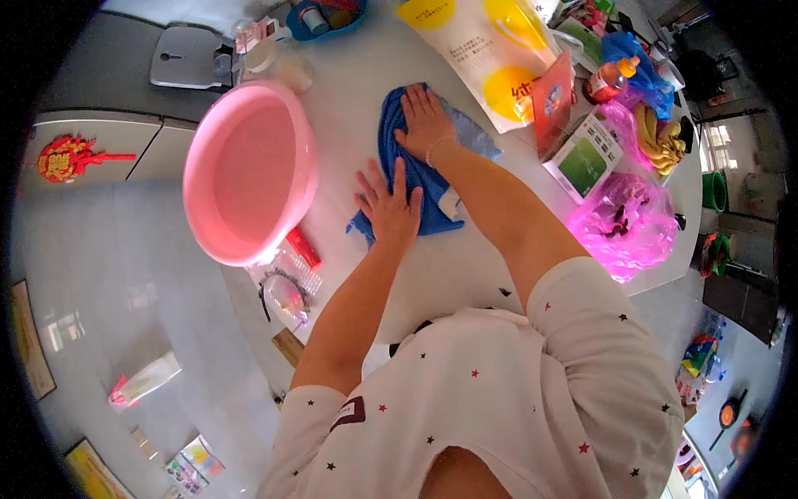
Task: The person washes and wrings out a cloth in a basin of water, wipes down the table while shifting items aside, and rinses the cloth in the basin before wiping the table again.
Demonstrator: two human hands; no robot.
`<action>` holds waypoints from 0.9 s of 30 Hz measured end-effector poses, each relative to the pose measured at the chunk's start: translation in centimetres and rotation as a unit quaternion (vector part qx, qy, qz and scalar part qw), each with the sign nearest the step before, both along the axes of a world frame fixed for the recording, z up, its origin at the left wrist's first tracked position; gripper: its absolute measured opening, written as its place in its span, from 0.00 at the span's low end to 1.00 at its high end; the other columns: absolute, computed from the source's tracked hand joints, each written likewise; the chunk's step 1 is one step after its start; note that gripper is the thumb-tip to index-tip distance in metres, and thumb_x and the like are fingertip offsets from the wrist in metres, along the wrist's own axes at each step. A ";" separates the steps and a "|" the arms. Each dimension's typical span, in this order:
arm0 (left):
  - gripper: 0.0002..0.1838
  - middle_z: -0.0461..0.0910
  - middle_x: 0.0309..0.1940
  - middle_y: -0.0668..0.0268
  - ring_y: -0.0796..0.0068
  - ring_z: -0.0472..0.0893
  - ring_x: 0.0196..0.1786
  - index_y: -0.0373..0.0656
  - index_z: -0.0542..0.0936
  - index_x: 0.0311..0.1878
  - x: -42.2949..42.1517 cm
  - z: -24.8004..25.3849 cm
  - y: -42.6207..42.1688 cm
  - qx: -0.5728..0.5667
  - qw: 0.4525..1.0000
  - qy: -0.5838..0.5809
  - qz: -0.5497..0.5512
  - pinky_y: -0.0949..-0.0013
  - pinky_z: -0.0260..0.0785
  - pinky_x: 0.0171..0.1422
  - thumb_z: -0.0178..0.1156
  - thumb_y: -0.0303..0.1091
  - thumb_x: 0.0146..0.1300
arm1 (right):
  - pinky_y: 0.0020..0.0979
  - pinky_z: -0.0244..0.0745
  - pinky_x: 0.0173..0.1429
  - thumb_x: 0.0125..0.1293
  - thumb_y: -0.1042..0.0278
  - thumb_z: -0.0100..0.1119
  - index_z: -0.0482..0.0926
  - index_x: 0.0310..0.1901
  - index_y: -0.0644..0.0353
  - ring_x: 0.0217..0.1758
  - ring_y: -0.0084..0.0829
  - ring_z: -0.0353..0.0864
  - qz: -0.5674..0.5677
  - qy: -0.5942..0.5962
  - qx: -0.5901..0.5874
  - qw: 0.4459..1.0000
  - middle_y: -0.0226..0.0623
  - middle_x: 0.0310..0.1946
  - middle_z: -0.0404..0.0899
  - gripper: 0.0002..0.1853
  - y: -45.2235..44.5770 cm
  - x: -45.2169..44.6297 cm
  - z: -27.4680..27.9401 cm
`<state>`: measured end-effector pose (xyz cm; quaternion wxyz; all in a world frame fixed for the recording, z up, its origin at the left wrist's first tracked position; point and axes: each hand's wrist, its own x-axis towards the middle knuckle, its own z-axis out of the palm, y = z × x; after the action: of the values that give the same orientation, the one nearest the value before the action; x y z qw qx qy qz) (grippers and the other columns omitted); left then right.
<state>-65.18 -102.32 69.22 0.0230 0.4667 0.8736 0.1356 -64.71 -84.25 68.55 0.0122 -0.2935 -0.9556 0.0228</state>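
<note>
A crumpled blue cloth [431, 208] lies on the white tabletop [440, 270], with a paler blue part at its upper right and a small whitish patch near its lower edge. My left hand [391, 208] rests flat on the cloth's left side, fingers spread. Farther up, my right hand [428, 126] presses flat on the cloth with its fingers stretched out. Neither hand grips the fabric. A large pink basin [193, 179] stands to the left of the cloth, apart from my left hand.
Beside the basin are a red stick-like item [303, 248] and clear plastic packaging [287, 287]. At the right are a yellow-and-white bag [465, 50], a green-and-white box [584, 158], a pink plastic bag [628, 224], bananas [657, 141] and an orange-capped bottle [607, 81].
</note>
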 end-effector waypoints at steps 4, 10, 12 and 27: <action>0.30 0.50 0.73 0.68 0.55 0.45 0.75 0.56 0.61 0.69 -3.3 -0.3 4.5 -0.038 0.990 0.098 -0.093 0.28 0.35 0.68 0.45 0.54 0.66 | 0.42 0.30 0.77 0.66 0.44 0.38 0.54 0.68 0.68 0.77 0.42 0.40 -0.110 -0.001 0.025 0.994 0.48 0.72 0.47 0.38 3.4 -2.4 -1.0; 0.32 0.55 0.71 0.67 0.66 0.47 0.75 0.41 0.62 0.67 -3.9 -0.9 4.9 -0.039 0.971 0.122 -0.200 0.47 0.32 0.76 0.44 0.51 0.65 | 0.43 0.28 0.77 0.65 0.42 0.41 0.54 0.68 0.70 0.76 0.45 0.41 -0.162 -0.015 0.007 0.987 0.51 0.71 0.49 0.41 0.6 2.4 0.1; 0.33 0.56 0.71 0.63 0.65 0.47 0.75 0.40 0.61 0.68 -3.5 -0.5 4.1 -0.062 0.966 0.094 -0.232 0.49 0.33 0.76 0.45 0.51 0.65 | 0.43 0.29 0.77 0.65 0.42 0.40 0.55 0.67 0.70 0.76 0.45 0.41 -0.152 -0.011 -0.007 0.988 0.51 0.71 0.49 0.40 -1.9 5.3 0.3; 0.33 0.54 0.72 0.63 0.68 0.47 0.75 0.41 0.61 0.68 10.5 -0.3 -2.1 -0.043 0.903 0.045 -0.426 0.47 0.35 0.75 0.46 0.52 0.65 | 0.43 0.40 0.75 0.63 0.41 0.46 0.54 0.67 0.72 0.74 0.50 0.45 -0.321 -0.069 -0.032 0.944 0.56 0.70 0.48 0.43 -11.1 25.3 1.4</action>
<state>-54.66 -104.44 68.93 0.0594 0.7982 0.5970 0.0539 -39.41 -95.40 69.94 -0.0571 -0.5861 -0.8077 0.0281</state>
